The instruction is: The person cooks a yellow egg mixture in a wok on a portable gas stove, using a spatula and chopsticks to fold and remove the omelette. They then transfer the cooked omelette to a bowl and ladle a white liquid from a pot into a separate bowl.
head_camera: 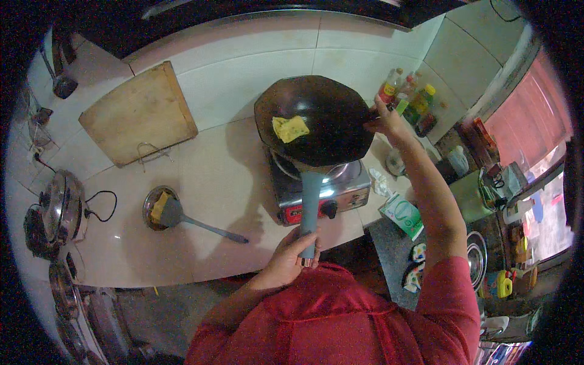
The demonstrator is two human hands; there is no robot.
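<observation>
A dark wok [328,105] is over a portable gas stove [337,187], its bowl tipped so that I look into it. One folded piece of yellow omelette [291,129] lies inside, left of the middle. My left hand [292,253] grips the end of the wok's long blue-grey handle [311,196]. At the wok's right edge is my right hand [384,119], its fingers closed on the rim or a side handle there; which of the two is hidden. To the left, a blue-grey turner [171,213] rests across a small metal dish [150,200], partly covering another yellow-brown piece [158,209].
A wooden cutting board [141,114] leans against the tiled wall in a wire stand [155,155]. An electric pan [64,207] with a cord stands far left. Several bottles [417,102] occupy the back right corner. A green and white packet [402,215] lies right of the stove.
</observation>
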